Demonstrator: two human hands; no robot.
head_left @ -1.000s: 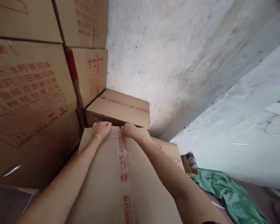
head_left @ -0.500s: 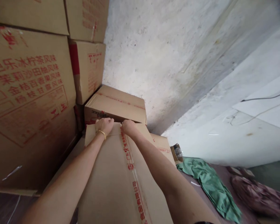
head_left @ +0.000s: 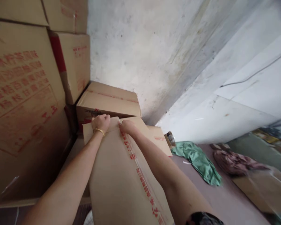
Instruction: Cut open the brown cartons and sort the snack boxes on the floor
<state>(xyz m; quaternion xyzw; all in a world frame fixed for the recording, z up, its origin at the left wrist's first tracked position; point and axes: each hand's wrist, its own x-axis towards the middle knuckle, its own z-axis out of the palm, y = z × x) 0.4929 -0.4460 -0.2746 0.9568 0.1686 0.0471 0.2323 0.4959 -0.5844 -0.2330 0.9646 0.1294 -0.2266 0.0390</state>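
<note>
A large cardboard box (head_left: 114,168) with red-printed tape along its top lies right in front of me. At its far edge, left of the tape, my left hand (head_left: 101,122) is closed over the cardboard; a thin gold bracelet circles that wrist. My right hand (head_left: 128,126) is curled at the same edge, by the end of the tape. Between the two hands a paler strip of the edge shows. The fingertips of both hands are hidden. Just beyond stands another taped box (head_left: 110,97), against the wall.
Printed cartons (head_left: 23,93) are stacked high on my left. A rough white wall (head_left: 131,47) rises ahead. To the right, a green cloth (head_left: 199,159) and a brownish-pink cloth (head_left: 234,161) lie on the purplish floor (head_left: 192,181), near a small open box (head_left: 170,139).
My view has swung right, so the stacked cartons and wall sit further left and more floor shows. Both hands stay at the box's far edge.
</note>
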